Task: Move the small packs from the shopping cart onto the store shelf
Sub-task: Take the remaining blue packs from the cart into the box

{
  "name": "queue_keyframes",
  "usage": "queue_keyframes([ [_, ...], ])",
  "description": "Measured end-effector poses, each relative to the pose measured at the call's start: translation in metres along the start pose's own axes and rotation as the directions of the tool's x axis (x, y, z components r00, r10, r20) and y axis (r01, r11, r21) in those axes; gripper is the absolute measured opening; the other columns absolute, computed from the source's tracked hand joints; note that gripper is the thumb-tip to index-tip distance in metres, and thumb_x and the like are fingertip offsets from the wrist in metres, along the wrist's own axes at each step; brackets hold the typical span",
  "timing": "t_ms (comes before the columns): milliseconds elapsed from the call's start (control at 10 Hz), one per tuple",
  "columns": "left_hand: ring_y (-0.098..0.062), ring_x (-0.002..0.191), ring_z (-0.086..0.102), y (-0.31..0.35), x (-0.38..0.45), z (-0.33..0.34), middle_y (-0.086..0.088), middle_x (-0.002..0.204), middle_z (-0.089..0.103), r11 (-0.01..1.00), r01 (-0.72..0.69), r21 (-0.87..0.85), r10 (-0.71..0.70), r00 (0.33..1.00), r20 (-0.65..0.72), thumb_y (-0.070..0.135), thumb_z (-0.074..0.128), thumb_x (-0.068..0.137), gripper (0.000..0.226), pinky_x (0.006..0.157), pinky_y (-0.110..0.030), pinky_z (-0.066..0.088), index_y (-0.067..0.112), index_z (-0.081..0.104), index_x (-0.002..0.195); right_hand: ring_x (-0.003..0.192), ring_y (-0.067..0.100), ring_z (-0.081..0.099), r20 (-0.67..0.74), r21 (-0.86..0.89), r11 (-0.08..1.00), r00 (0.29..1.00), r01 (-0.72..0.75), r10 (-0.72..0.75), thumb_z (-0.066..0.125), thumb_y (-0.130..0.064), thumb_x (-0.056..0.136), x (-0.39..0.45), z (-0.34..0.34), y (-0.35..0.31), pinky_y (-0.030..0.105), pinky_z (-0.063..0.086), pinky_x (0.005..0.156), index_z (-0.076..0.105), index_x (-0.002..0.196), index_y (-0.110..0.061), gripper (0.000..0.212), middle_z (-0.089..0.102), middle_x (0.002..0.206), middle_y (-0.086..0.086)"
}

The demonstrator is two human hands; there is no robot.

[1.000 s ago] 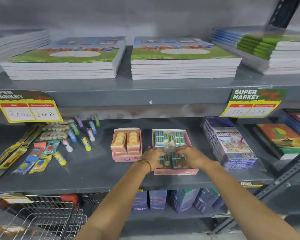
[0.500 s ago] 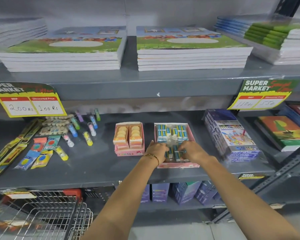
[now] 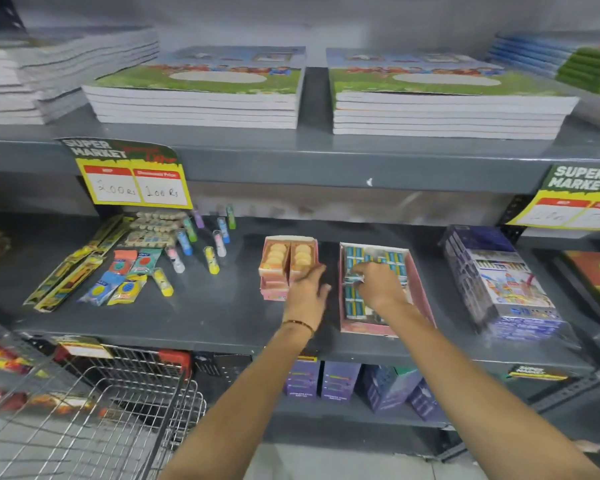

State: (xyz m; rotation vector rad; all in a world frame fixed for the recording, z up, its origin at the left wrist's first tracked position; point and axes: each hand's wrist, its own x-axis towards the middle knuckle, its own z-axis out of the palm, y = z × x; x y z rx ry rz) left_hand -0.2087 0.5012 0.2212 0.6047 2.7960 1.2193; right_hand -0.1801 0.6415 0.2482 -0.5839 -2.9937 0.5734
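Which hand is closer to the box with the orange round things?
The left hand. It sits right at the front corner of that pink box; the right hand is over the next tray instead.

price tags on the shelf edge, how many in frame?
2. One price tag hangs on the upper shelf edge at left, one at the right, cut off by the frame. More may be outside the view.

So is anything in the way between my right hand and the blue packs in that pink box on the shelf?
Nothing visible is. The right hand is already inside the open pink box, fingers on the blue packs and a clear wrapper. The left hand sits beside the box, outside its wall.
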Motion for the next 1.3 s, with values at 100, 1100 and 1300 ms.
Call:
queue_keyframes([
  [100, -0.029, 0.122, 0.052, -0.028, 0.009, -0.033, -0.01, 0.139, 0.052, 0.988, 0.123, 0.097, -0.102, 0.974, -0.201, 0.005, 0.046, 0.094, 0.04, 0.106, -0.033, 0.04, 0.012, 0.049, 0.134, 0.111, 0.033, 0.06, -0.054, 0.078, 0.982, 0.984, 0.171, -0.168, 0.06, -0.01, 0.087, 0.001, 0.012, -0.029, 0.037, 0.047, 0.094, 0.063, 0.118, -0.014, 0.032, 0.064, 0.125, 0.014],
  [1100, -0.031, 0.134, 0.04, -0.039, 0.025, -0.046, -0.017, 0.14, 0.048, 0.805, 0.118, 0.582, -0.139, 0.99, -0.008, 0.003, 0.039, 0.095, 0.041, 0.109, -0.039, 0.037, 0.009, 0.041, 0.135, 0.111, 0.036, 0.056, 0.018, -0.123, 0.928, 0.936, 0.351, -0.351, 0.046, 0.003, 0.086, 0.013, 0.045, -0.059, 0.041, 0.052, 0.087, 0.05, 0.127, -0.01, 0.044, 0.054, 0.129, 0.017],
  [1300, -0.031, 0.148, -0.003, -0.032, -0.012, -0.053, -0.013, 0.16, 0.001, 0.78, 0.043, 0.624, -0.075, 0.997, 0.026, 0.024, 0.026, 0.103, 0.055, 0.123, -0.042, 0.002, 0.007, 0.001, 0.149, 0.145, 0.033, 0.015, -0.116, -0.135, 0.938, 0.935, 0.319, -0.334, 0.048, -0.002, 0.09, -0.02, 0.039, -0.063, 0.041, 0.017, 0.12, 0.016, 0.146, -0.006, 0.064, 0.016, 0.157, 0.016],
])
